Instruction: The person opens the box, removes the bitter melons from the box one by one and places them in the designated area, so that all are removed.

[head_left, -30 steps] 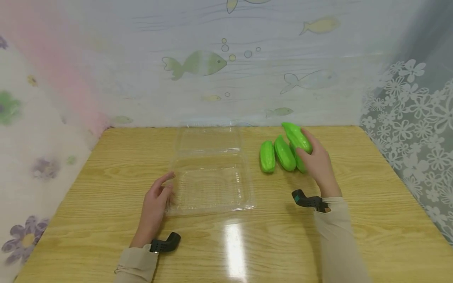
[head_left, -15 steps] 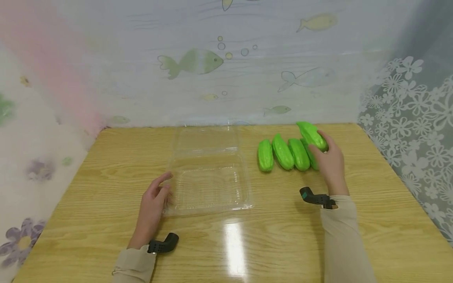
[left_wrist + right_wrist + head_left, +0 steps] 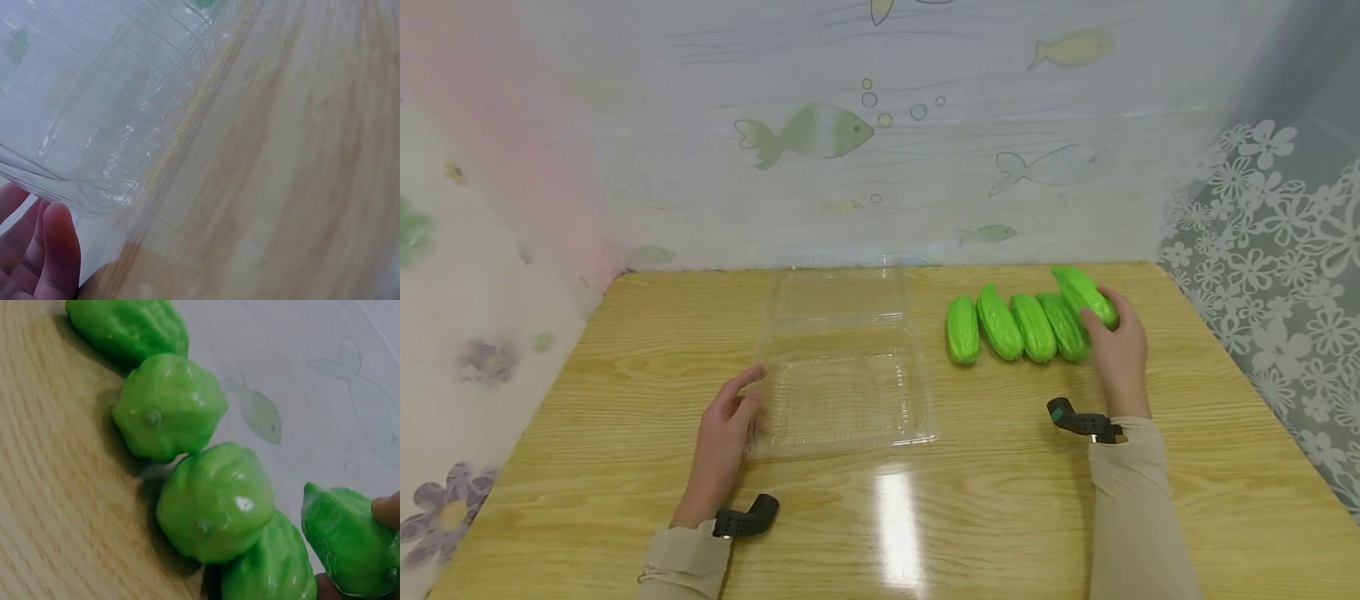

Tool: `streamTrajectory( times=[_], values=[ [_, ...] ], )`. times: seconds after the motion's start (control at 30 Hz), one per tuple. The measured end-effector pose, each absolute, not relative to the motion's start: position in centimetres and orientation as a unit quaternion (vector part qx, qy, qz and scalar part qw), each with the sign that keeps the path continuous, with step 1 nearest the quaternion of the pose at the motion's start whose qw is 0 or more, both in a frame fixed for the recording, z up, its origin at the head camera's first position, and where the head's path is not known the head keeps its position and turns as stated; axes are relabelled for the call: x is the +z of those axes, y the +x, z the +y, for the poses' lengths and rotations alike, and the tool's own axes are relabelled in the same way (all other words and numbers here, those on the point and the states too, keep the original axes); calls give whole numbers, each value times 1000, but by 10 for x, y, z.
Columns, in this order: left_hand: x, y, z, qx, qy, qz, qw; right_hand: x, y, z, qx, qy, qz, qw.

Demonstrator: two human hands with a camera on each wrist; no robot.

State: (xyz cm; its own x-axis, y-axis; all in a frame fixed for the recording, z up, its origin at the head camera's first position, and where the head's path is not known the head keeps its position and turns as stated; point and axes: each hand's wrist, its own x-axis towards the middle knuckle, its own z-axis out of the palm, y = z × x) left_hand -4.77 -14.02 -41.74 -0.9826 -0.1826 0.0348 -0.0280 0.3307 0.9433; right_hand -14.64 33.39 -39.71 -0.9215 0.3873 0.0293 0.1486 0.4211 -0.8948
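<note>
My right hand [image 3: 1120, 350] grips a bright green, ridged gourd [image 3: 1081, 293] with a pointed tip, at the right end of a row of similar gourds [image 3: 1000, 323]. In the right wrist view the held gourd [image 3: 350, 540] sits between thumb and fingers, beside the others [image 3: 215, 500]. A clear plastic clamshell box [image 3: 842, 400] lies open, its lid [image 3: 841, 292] folded back toward the wall. My left hand [image 3: 726, 425] rests at the box's left edge. In the left wrist view its fingertips [image 3: 59, 228] are at the rim of the box [image 3: 106, 156], fingers loosely bent.
The wooden table [image 3: 985, 500] runs back to a wall [image 3: 925, 200] printed with fish. Side walls with flower prints stand at left and right. Each wrist wears a black camera mount [image 3: 1078, 419].
My right hand has moved to the right with its gourd, past the row, so more of the gourds behind it show. The left hand and the box keep their place.
</note>
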Motion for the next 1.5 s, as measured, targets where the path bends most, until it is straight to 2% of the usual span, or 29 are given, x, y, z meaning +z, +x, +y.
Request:
streamTrajectory(
  times=[0.53,0.8,1.5],
  values=[
    [-411,-52,-140,-583,63,-808,56,-411,-147,348,513,-210,-824,116],
    [-395,-47,-131,-580,62,-810,62,-418,-148,350,526,-223,-815,95],
    [-397,-47,-133,-599,77,-795,58,-431,-149,349,548,-254,-795,53]
  ],
)
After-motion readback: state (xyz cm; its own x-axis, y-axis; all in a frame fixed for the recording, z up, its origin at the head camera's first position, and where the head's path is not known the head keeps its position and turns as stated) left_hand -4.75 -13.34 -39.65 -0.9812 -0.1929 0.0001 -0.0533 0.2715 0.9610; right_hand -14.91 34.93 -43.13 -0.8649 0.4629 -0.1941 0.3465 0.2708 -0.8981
